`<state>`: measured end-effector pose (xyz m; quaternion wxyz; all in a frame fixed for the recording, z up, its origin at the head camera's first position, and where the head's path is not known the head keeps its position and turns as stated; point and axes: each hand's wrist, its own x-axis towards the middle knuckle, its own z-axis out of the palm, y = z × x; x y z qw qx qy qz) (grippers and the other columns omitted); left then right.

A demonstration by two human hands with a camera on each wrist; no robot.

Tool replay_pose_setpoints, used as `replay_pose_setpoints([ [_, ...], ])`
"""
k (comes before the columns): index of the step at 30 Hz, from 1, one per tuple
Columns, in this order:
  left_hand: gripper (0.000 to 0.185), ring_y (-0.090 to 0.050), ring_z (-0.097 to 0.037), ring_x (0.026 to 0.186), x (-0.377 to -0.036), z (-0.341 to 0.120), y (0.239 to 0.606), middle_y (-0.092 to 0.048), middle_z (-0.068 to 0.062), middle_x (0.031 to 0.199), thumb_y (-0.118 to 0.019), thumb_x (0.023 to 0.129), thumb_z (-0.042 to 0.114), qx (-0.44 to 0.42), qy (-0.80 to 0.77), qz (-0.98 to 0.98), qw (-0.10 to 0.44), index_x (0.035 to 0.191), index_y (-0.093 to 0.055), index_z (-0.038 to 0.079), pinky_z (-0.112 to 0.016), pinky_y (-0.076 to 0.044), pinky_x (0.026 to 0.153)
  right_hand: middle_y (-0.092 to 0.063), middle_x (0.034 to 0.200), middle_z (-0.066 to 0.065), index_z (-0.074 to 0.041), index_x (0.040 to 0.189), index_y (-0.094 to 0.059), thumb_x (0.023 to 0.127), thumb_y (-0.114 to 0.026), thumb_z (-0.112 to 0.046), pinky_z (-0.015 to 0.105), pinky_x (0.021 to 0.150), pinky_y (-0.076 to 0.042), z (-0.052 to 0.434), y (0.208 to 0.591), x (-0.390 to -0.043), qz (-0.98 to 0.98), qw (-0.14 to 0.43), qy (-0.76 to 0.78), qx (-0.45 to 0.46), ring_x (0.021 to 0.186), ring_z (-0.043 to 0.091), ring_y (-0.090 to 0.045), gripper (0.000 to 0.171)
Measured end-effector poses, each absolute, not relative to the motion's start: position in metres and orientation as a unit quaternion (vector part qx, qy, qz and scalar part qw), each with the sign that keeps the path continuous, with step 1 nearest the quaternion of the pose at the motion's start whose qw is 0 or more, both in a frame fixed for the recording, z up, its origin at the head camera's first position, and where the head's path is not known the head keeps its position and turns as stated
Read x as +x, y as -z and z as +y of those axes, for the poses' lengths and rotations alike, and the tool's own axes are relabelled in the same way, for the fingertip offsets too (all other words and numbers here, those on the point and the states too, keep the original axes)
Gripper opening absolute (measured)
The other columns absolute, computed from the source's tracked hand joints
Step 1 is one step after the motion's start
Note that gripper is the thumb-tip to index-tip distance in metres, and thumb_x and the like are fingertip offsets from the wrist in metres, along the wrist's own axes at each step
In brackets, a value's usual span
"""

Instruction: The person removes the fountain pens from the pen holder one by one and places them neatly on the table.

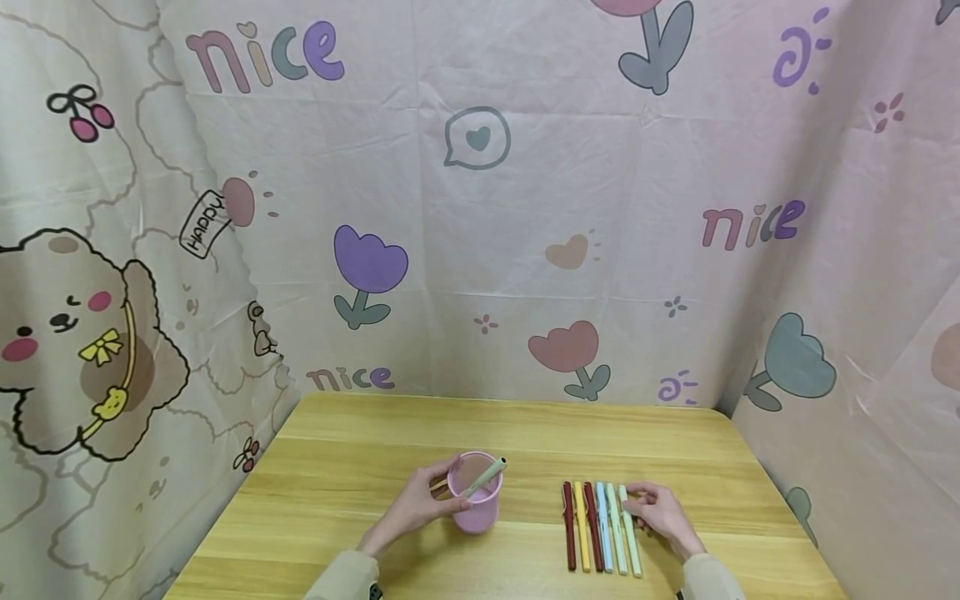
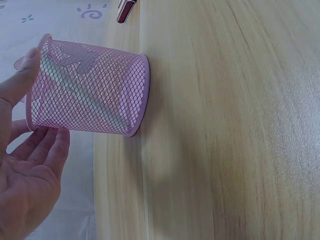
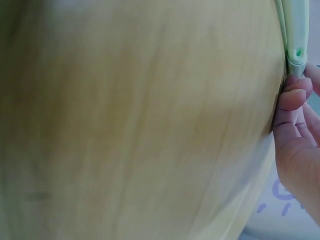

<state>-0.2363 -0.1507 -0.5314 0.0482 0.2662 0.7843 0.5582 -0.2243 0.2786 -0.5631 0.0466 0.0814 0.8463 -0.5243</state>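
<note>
Six pens in a row on the desk [image 1: 525, 425], long axes running near to far, side by side: dark red, yellow, red, blue, then two pale green ones at the right end. Right hand [image 1: 660, 510] at the far right of that row, fingers curled onto the outermost pale green pen [image 1: 630, 533], pinching it near its far end; fingertips [image 3: 295, 97] against the barrel in the right wrist view, pen flat on the wood. To the left, well apart from the row, the pink mesh cup [image 1: 475, 493] upright with one pale green pen [image 1: 483, 479] already leaning in it, tip over the right rim. Left hand [image 1: 416, 504] cupped round the cup's left wall, fingers relaxed along the mesh, steadying rather than clamping. Cup left of the gripped pen, mouth upward; right hand clearly nearer the row.
</note>
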Motion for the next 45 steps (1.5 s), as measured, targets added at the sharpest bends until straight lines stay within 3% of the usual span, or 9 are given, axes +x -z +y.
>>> replay_pose_setpoints([
  [25,0.083,-0.044,-0.059,0.134,-0.2358,-0.1507,0.5300,-0.038,-0.043,0.148,-0.081,0.085,0.014,0.267,-0.558,0.784,0.051,0.145,-0.034,-0.019,-0.047,-0.048,0.110,-0.060,0.073,0.005,0.011,0.128,-0.058,0.086,-0.072,-0.005,0.019,0.047,-0.046,0.2773,0.5629,-0.2252,0.842,0.044,0.529,0.095,0.058,0.013,-0.053,0.047],
  [45,0.083,-0.044,-0.059,0.134,-0.2364,-0.1517,0.5304,-0.038,-0.042,0.149,-0.080,0.085,0.014,0.279,-0.559,0.779,0.054,0.146,-0.033,-0.018,-0.049,-0.048,0.111,-0.061,0.076,0.005,0.015,0.133,-0.050,0.089,-0.068,-0.005,0.017,0.047,-0.045,0.2788,0.5644,-0.2223,0.832,0.039,0.545,0.092,0.060,0.012,-0.054,0.051],
])
